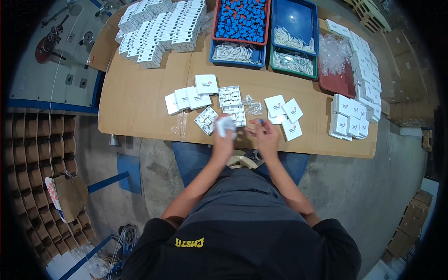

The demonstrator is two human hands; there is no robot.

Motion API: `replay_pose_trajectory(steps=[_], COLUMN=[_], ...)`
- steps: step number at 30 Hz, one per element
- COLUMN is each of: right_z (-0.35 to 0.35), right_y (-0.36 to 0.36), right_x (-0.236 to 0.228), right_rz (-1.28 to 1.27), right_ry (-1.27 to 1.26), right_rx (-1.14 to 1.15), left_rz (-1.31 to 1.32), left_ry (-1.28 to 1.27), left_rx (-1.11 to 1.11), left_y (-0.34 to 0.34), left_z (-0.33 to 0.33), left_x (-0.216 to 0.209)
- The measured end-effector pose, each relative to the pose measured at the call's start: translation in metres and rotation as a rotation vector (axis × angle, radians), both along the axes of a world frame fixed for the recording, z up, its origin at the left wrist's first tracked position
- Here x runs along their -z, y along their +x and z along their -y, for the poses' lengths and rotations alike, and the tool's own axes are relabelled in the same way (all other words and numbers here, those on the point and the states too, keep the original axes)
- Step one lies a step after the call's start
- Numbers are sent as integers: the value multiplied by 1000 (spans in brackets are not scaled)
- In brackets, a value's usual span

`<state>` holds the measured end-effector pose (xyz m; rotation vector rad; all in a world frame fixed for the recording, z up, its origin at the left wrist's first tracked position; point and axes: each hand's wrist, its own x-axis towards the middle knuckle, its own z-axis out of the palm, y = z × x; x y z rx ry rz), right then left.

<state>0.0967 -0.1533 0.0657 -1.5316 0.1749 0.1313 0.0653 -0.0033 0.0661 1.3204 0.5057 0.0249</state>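
At the left edge of the frame, a brown cardboard grid (39, 154) is seen below the cardboard-covered table (140, 107). In the upper left, many white units (163, 30) are piled in rows. Left of centre, white square plates (189, 98) are laid overlapping, and beside them white open-backed frames (229, 96) are placed, directly before the hands. In the upper centre, small blue pieces (240, 21) are kept in a red tray (240, 42). Under it, nearer the middle, a heap of small pale parts (253, 106) is found. More square plates (292, 110) are spread to the right, and a dark red tray (338, 84) and stacked white boxes (347, 116) are seen at the right side. Near the centre, a white piece (226, 124) is gripped by the curled left hand (223, 136); it is blurred, so its exact shape cannot be told. Just to the right, the right hand (266, 135) is held half closed, with fingers bent, and a small blue piece (260, 121) is pinched at its fingertips.
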Motion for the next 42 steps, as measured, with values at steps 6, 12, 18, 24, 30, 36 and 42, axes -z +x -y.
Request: replay_pose_trajectory(steps=[6,12,18,24,30,36,42], right_z=[34,8,-27,-34,-34,-15,27], right_y=[70,53,15,19,28,54,83], right_x=[-9,-7,-2,7,29,-1,36], right_rz=[-77,450,228,161,124,-211,-39], right_ry=[-291,-592,-399,-318,-121,85,-399], right_rx=[-159,-252,-408,-420,-415,-464,-434], left_rz=[47,9,45,27,62,33,-91], left_ry=[-607,-716,-525,-231,-356,-498,-479], left_rx=[39,77,-3,115,-109,-176,-132], left_y=[11,16,14,8,18,12,-1], left_z=[-27,-22,-12,-15,-29,-51,-54], left_x=[-15,1,22,31,37,50,50])
